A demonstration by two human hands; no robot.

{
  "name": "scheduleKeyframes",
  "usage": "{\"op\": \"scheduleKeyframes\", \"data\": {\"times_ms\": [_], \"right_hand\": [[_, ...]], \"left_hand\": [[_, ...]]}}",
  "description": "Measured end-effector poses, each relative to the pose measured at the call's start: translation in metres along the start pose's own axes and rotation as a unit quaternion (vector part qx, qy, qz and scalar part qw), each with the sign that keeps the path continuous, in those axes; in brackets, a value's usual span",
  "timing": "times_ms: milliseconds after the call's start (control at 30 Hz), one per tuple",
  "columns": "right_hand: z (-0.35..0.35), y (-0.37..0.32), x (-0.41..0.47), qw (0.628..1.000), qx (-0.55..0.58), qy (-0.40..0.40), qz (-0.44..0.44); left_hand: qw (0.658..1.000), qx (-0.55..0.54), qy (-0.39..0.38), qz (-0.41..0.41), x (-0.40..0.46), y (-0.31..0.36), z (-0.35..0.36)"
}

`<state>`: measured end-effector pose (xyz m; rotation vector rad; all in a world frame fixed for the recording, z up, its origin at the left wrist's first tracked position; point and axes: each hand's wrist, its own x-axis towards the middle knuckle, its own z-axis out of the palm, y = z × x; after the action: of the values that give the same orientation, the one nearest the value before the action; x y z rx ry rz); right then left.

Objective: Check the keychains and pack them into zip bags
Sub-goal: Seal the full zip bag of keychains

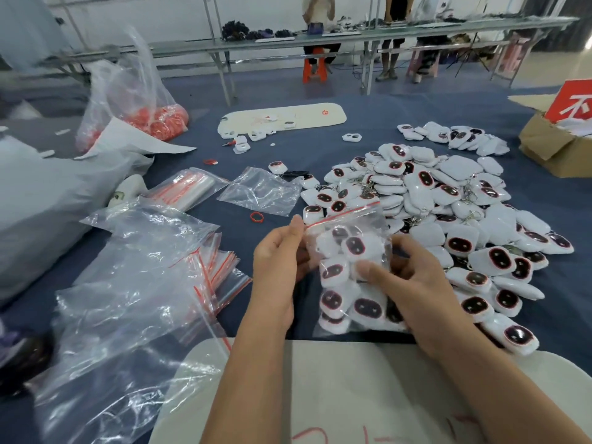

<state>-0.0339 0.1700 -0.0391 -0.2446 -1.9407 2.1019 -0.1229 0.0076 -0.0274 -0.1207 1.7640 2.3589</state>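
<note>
A clear zip bag [349, 270] with a red seal strip stands upright between my hands, filled with several white keychains that have dark oval faces. My left hand [278, 264] pinches the bag's upper left edge near the seal. My right hand [413, 283] grips the bag's right side, thumb across the front and fingers behind. A large pile of loose keychains [448, 213] covers the blue cloth to the right and behind the bag.
Empty zip bags [211, 267] lie stacked at the left, with bigger clear plastic bags [128, 309] around them. A white board [320, 395] lies under my forearms. A cardboard box [557, 149] stands at the far right. People are at a long table [352, 36] behind.
</note>
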Motion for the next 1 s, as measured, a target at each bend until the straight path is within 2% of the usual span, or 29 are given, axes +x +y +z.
{"op": "scheduleKeyframes", "data": {"times_ms": [133, 233, 267, 367, 400, 467, 500, 533, 567, 600, 633, 667, 733, 800, 867, 933, 1000], "right_hand": [[0.031, -0.007, 0.019, 0.998, 0.048, 0.044, -0.004], [0.063, -0.010, 0.045, 0.998, 0.041, 0.040, -0.009], [0.073, -0.010, 0.056, 0.999, 0.033, 0.034, -0.009], [0.103, -0.013, 0.088, 0.999, 0.025, -0.019, 0.006], [0.111, -0.014, 0.097, 0.999, 0.014, -0.031, -0.011], [0.122, -0.015, 0.113, 0.996, -0.068, -0.001, -0.065], [0.125, -0.013, 0.121, 0.983, -0.150, 0.030, -0.097], [0.126, -0.009, 0.129, 0.955, -0.259, 0.051, -0.134], [0.127, -0.003, 0.133, 0.905, -0.387, 0.044, -0.169], [0.128, 0.003, 0.135, 0.840, -0.508, 0.006, -0.192], [0.130, 0.009, 0.136, 0.780, -0.592, -0.038, -0.199], [0.132, 0.015, 0.135, 0.748, -0.632, -0.063, -0.193], [0.139, 0.018, 0.131, 0.734, -0.650, -0.041, -0.193], [0.145, 0.013, 0.128, 0.721, -0.665, -0.013, -0.195], [0.147, 0.007, 0.123, 0.702, -0.684, -0.018, -0.196], [0.146, 0.001, 0.113, 0.709, -0.681, -0.026, -0.182], [0.141, -0.006, 0.101, 0.736, -0.654, -0.014, -0.173]], "left_hand": [[0.995, 0.088, -0.042, -0.018, -0.004, 0.012, -0.011], [0.997, 0.068, -0.039, -0.026, -0.007, 0.019, -0.018], [0.998, 0.053, -0.015, -0.022, -0.004, 0.020, -0.018], [0.993, 0.001, 0.118, 0.023, 0.018, 0.028, -0.018], [0.987, -0.030, 0.151, 0.041, 0.029, 0.033, -0.020], [0.977, -0.092, 0.182, 0.063, 0.050, 0.043, -0.022], [0.973, -0.110, 0.189, 0.073, 0.061, 0.047, -0.024], [0.969, -0.118, 0.198, 0.084, 0.072, 0.050, -0.025], [0.966, -0.125, 0.207, 0.091, 0.083, 0.054, -0.027], [0.962, -0.140, 0.213, 0.094, 0.094, 0.058, -0.028], [0.959, -0.162, 0.212, 0.092, 0.104, 0.061, -0.029], [0.958, -0.183, 0.203, 0.083, 0.113, 0.064, -0.031], [0.964, -0.182, 0.188, 0.044, 0.128, 0.067, -0.037], [0.975, -0.072, 0.211, 0.027, 0.133, 0.063, -0.040], [0.957, 0.048, 0.281, 0.059, 0.127, 0.057, -0.040], [0.927, 0.115, 0.346, 0.086, 0.119, 0.050, -0.042], [0.921, 0.090, 0.373, 0.068, 0.113, 0.044, -0.045]]}}
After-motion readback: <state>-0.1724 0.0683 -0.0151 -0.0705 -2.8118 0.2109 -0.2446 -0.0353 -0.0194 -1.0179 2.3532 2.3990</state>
